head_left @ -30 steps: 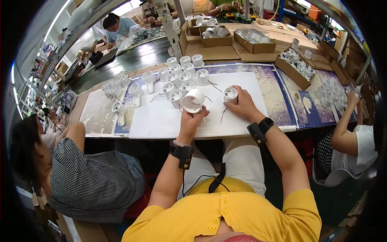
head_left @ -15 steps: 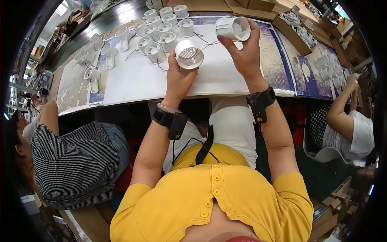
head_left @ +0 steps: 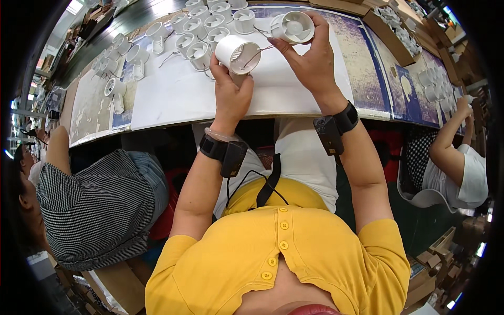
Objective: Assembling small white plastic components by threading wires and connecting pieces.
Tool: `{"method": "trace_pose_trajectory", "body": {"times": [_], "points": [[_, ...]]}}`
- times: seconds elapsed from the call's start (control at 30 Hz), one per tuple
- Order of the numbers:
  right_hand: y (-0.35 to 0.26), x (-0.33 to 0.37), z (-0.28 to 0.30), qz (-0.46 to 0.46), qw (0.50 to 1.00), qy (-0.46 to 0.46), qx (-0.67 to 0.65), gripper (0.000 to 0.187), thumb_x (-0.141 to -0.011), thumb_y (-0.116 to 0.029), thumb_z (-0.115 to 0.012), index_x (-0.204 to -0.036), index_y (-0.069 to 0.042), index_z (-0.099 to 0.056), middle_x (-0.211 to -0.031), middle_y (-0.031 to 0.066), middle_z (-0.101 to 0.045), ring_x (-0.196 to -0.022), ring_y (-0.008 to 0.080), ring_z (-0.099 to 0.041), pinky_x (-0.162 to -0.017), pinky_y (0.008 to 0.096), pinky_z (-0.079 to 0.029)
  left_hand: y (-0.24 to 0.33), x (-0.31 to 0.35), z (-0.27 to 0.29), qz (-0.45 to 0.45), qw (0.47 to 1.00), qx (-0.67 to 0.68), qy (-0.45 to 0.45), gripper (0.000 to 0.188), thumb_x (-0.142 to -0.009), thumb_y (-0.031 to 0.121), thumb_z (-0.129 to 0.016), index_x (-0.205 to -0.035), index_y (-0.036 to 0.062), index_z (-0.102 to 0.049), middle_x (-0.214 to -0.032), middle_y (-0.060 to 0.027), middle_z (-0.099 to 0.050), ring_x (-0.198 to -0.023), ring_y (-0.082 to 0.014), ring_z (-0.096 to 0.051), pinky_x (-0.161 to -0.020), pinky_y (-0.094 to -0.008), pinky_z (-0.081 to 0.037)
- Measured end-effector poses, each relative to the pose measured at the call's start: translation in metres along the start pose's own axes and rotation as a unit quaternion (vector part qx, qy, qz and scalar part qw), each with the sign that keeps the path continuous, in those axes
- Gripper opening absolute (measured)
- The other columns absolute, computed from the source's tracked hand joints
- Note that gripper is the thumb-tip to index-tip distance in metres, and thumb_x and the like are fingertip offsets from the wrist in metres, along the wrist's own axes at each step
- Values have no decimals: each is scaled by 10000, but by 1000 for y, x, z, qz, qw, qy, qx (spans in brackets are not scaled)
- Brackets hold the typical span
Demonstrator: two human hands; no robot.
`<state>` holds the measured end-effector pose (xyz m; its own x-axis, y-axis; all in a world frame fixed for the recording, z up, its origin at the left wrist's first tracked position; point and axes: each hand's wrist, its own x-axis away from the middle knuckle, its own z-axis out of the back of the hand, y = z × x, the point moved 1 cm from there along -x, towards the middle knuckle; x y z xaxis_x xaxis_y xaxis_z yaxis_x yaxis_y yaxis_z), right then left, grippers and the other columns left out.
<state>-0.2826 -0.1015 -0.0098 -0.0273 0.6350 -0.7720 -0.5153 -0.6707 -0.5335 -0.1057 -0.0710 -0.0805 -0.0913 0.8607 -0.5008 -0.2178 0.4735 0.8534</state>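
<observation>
Crowded white worktable [head_left: 184, 100], busy workshop.

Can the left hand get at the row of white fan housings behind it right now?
Probably not as it is: the left hand is wrapped around a white fan housing, though the row lies close behind with nothing between.
</observation>
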Motion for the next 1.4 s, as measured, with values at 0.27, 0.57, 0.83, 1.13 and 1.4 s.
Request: {"method": "trace_pose_trajectory", "body": {"times": [0.27, 0.57, 0.83, 1.13, 1.4], "points": [[4, 0, -1, 55, 998, -1, 33, 701, -756, -329, -800, -1255, -34, -405, -1115, 105, -589, -975, 214, -625, -813, 302, -509, -1, -1, -1, 22, 1000, -6, -18, 804, -806, -7, -555, -1442, 35, -63, -1327, -229, -441, -1230, -324, -468, -1007, -383, -390], [1, 8, -19, 158, 983, 46, 75, 741, -692, -293, -846, -1227, -40, -399, -1150, 139, -528, -975, 266, -600, -793, 315, -508, -2, -5, -2, 62, 990, 121, -43, 777, -841, -9, -503, -1449, 64, -25, -1260, -165, -462, -1060, -209, -538, -842, -317, -487], [0, 30, -29, 78, 995, 1, 68, 752, -676, -253, -847, -1218, -35, -374, -1154, 156, -495, -1026, 305, -563, -814, 348, -491, -3, -11, -5, 67, 976, 203, -45, 670, -943, 31, -460, -1451, 76, -26, -1278, -123, -422, -940, -138, -537, -742, -258, -486], [6, 38, 0, 51, 994, -81, 44, 712, -717, -236, -791, -1273, -16, -404, -1209, 171, -529, -1038, 314, -572, -888, 370, -463, 1, -9, -4, 85, 981, 158, -75, 602, -958, 44, -471, -1439, 59, -109, -1256, -112, -442, -922, -122, -523, -716, -245, -471], [16, 34, 21, -56, 982, -172, 56, 515, -752, -262, -746, -1176, -52, -544, -993, 142, -642, -928, 292, -610, -843, 361, -461, 1, -13, -6, 121, 982, 92, -113, 565, -942, 30, -486, -1425, 44, -193, -1207, -111, -493, -888, -110, -529, -710, -248, -476]]}}
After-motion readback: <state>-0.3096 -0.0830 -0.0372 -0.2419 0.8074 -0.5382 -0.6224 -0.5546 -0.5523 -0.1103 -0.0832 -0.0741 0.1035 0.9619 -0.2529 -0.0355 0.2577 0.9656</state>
